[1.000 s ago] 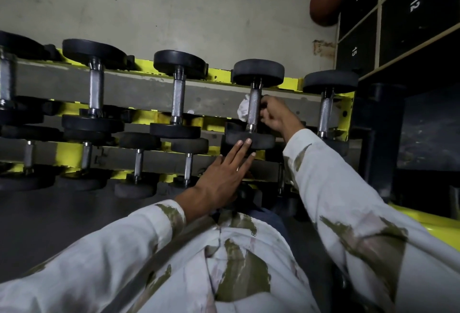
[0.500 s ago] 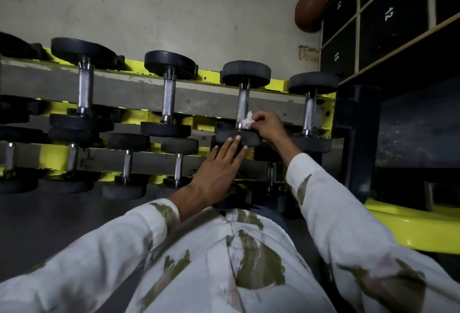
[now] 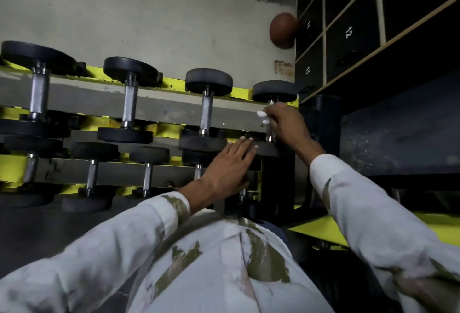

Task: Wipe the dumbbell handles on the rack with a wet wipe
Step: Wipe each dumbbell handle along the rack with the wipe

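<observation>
Right hand (image 3: pixel 286 123) gripped crumpled white wet wipe (image 3: pixel 261 115) round rightmost chrome dumbbell handle (image 3: pixel 269 136), left hand (image 3: pixel 229 168) flat, fingers straight, black lockers (image 3: pixel 353 46) numbered 12, 15.

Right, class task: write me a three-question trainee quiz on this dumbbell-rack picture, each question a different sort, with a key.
1. True or false: the right hand holds the wipe against the handle of the rightmost top-shelf dumbbell.
2. Pick one. The fingers of the left hand are: A) straight, B) curled round a handle, C) pinching the wipe.
3. Fill in: the brown round thing beside the numbered lockers is a ____.
Key: 1 true; 2 A; 3 ball.
</observation>
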{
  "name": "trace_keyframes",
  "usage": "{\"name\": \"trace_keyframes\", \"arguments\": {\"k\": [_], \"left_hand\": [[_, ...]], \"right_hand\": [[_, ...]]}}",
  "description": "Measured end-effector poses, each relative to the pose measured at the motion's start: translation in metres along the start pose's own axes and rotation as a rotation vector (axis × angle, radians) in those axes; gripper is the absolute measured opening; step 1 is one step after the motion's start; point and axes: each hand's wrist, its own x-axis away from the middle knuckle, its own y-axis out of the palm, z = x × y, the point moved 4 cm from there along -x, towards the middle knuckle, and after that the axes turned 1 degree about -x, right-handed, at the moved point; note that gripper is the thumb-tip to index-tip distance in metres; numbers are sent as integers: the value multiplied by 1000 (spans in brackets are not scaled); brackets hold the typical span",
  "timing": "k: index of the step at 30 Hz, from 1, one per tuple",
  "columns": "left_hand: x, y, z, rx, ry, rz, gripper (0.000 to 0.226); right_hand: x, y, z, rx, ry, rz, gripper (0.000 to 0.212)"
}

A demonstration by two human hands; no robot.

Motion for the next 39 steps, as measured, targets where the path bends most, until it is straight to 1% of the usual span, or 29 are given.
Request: {"name": "trace_keyframes", "arguments": {"k": [3,5,6,7,9,10,12,13,14,15,16,17,18,19,22,23,24,25,26,27,29,31,33,34,36,38,39], "left_hand": [[-27,17,24,-13,-21,-20,95],[-43,30,43,-17,-53,-40,95],[-48,38,53,-1,-76,-65,96],[-53,46,62,19,-111,-77,96],[-59,54,75,42,-188,-60,96],[-61,57,79,45,-218,-50,95],[-63,64,86,38,-271,-53,93],[-63,66,89,34,-298,-52,93],[-63,66,92,34,-324,-49,93],[-64,66,95,40,-350,-50,95],[-65,65,97,45,-372,-54,97],[-65,63,100,45,-390,-61,100],[-66,61,102,41,-405,-70,102],[-65,59,104,34,-414,-82,104],[-65,56,107,14,-434,-88,104],[-65,55,107,13,-444,-88,105],[-64,55,108,16,-451,-91,106],[-65,54,108,19,-457,-102,108],[-65,54,110,20,-460,-111,107],[-66,53,112,22,-464,-116,105],[-66,49,116,35,-472,-113,99],[-66,45,118,41,-469,-115,92],[-65,43,117,44,-461,-121,90],[-65,43,116,33,-457,-123,89],[-64,41,114,11,-445,-137,91],[-63,40,113,7,-436,-158,94],[-63,39,113,11,-435,-168,94]], "right_hand": [[8,7,28,235,-212,-151,20],[19,19,40,384,-473,-275,26],[23,20,47,416,-611,-298,31],[22,21,57,412,-748,-274,33],[4,12,69,447,-893,-189,33],[-10,10,75,461,-878,-169,33],[-27,11,78,380,-735,-162,36],[-25,19,77,372,-690,-171,33],[-16,29,73,390,-696,-216,27],[-4,37,67,392,-771,-271,25],[6,40,61,384,-879,-339,30],[6,38,56,404,-975,-375,34],[-4,29,51,462,-1029,-369,33],[-18,23,50,513,-1056,-338,28],[-35,13,49,553,-990,-285,16],[-28,16,47,518,-1017,-289,13],[-16,21,47,444,-1036,-330,11],[-5,27,50,345,-1013,-387,10],[4,30,57,243,-942,-437,9],[8,31,65,124,-834,-439,8],[13,33,83,-170,-528,-326,7],[23,43,100,-428,-128,-232,12],[33,60,108,-591,221,-247,14],[32,67,111,-706,359,-271,14],[17,74,111,-1047,628,-307,19],[-7,73,108,-1355,795,-272,26],[-17,72,104,-1472,870,-246,28]]}}
